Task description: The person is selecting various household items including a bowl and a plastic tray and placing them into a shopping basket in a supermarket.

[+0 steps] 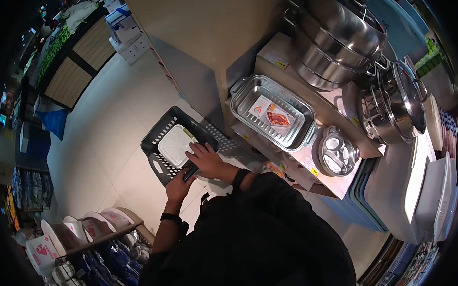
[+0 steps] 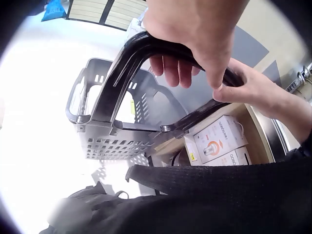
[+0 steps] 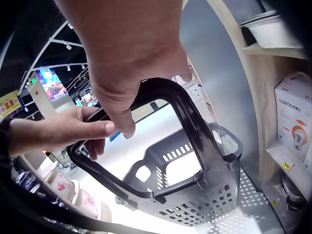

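Note:
A dark grey plastic shopping basket (image 1: pixel 162 120) hangs low before me, with perforated sides and a black handle (image 2: pixel 115 80). My left hand (image 1: pixel 177 188) grips the handle; in the left wrist view its fingers come down through the loop. My right hand (image 1: pixel 207 161) lies over another part of the handle with spread fingers. In the right wrist view, the right hand (image 3: pixel 136 58) covers a handle corner, its thumb hooked inside, while the left hand (image 3: pixel 73 127) curls round the near side. A white, flat, rectangular item (image 1: pixel 173 146) lies inside the basket, partly hidden by the right hand.
At right, a shelf display holds a metal baking tray (image 1: pixel 291 121) with a paper label, a divided steel dish (image 1: pixel 337 153) and stacked steamer pots (image 1: pixel 341 40). Boxed goods (image 2: pixel 222 139) stand on a lower shelf. A rack with boxed bowls (image 1: pixel 90 229) is at lower left.

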{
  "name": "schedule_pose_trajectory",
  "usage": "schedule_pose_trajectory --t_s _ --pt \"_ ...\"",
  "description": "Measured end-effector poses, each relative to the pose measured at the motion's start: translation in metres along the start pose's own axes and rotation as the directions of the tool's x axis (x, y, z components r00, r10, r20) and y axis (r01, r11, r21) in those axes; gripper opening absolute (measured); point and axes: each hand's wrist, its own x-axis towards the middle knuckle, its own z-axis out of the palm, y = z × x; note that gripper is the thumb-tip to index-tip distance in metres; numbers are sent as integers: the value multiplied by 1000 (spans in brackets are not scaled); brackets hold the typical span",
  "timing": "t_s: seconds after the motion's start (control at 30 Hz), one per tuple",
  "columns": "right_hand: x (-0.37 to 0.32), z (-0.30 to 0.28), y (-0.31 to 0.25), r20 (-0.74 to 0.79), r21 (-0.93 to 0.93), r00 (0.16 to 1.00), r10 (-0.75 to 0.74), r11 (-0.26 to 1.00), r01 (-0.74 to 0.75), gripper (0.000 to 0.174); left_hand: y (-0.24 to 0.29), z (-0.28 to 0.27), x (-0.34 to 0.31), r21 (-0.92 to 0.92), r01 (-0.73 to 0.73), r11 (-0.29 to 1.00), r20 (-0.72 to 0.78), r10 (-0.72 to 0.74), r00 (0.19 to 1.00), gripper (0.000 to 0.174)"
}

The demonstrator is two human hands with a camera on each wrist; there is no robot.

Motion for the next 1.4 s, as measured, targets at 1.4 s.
schedule_pose_trajectory --t_s 1.4 --pt "-232 -123 113 -286 936 36 958 287 -202 78 204 51 190 -982 130 138 172 361 916 51"
